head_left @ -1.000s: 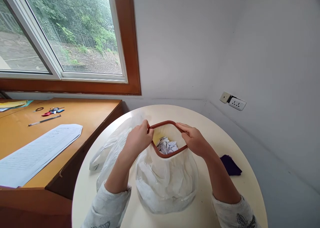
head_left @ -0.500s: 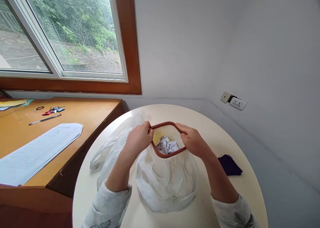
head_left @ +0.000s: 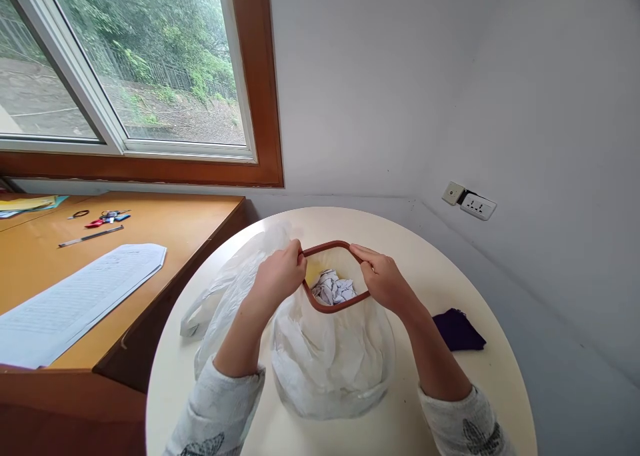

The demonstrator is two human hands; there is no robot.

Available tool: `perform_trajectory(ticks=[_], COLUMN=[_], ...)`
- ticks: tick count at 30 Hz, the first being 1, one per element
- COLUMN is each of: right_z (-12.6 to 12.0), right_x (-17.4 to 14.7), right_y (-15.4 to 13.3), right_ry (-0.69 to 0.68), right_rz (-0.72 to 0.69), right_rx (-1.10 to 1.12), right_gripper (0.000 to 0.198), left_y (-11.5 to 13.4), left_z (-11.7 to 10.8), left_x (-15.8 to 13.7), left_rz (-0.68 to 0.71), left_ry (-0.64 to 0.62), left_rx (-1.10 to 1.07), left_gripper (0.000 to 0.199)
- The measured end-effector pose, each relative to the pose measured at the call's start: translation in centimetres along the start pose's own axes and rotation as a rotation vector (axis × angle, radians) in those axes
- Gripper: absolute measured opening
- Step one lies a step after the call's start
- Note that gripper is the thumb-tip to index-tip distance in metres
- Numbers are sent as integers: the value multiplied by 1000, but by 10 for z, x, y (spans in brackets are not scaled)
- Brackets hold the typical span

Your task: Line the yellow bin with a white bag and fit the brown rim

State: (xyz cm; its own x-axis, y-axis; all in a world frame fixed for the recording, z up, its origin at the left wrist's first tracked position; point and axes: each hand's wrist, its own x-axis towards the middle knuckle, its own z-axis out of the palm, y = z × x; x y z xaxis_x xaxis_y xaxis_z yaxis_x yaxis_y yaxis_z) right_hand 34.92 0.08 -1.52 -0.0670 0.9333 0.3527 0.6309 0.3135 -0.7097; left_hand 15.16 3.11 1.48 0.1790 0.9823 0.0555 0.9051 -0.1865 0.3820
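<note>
A brown rounded-square rim (head_left: 327, 308) sits at the top of a bin whose body is wrapped by a white translucent plastic bag (head_left: 333, 369). My left hand (head_left: 281, 273) is closed on the rim's left side, thumb and fingers pinching it. On the right side, my right hand (head_left: 385, 279) grips the same rim, its index finger stretched along the edge. Inside the opening lie crumpled white papers (head_left: 334, 287), with a yellowish patch beside them. Another clear plastic bag (head_left: 227, 289) lies loosely on the table, partly behind my left forearm.
The round cream table (head_left: 470, 403) stands by the wall. A dark purple cloth (head_left: 459, 329) lies at its right. On the wooden desk (head_left: 200, 219) at left are papers (head_left: 85, 303), a pen (head_left: 91, 236) and keys (head_left: 109, 219). A wall socket (head_left: 479, 206) is at right.
Both hands keep their hold on the rim. The rim and the bag below have shifted very slightly to the left; otherwise the scene looks the same.
</note>
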Motion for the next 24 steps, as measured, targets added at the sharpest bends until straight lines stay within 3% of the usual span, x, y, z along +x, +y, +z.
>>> perform_trajectory(ticks=[10, 24], right_z=[7, 8], right_x=[-5, -4], right_y=[-3, 3], right_ry=[-62, -53], right_rz=[46, 72], right_rx=[-123, -145], right_gripper=[48, 49], left_y=[-1, -2], left_z=[4, 12], left_x=[3, 3], left_rz=[-3, 20], left_ry=[-56, -23], left_rx=[-15, 64], left_gripper=[12, 17])
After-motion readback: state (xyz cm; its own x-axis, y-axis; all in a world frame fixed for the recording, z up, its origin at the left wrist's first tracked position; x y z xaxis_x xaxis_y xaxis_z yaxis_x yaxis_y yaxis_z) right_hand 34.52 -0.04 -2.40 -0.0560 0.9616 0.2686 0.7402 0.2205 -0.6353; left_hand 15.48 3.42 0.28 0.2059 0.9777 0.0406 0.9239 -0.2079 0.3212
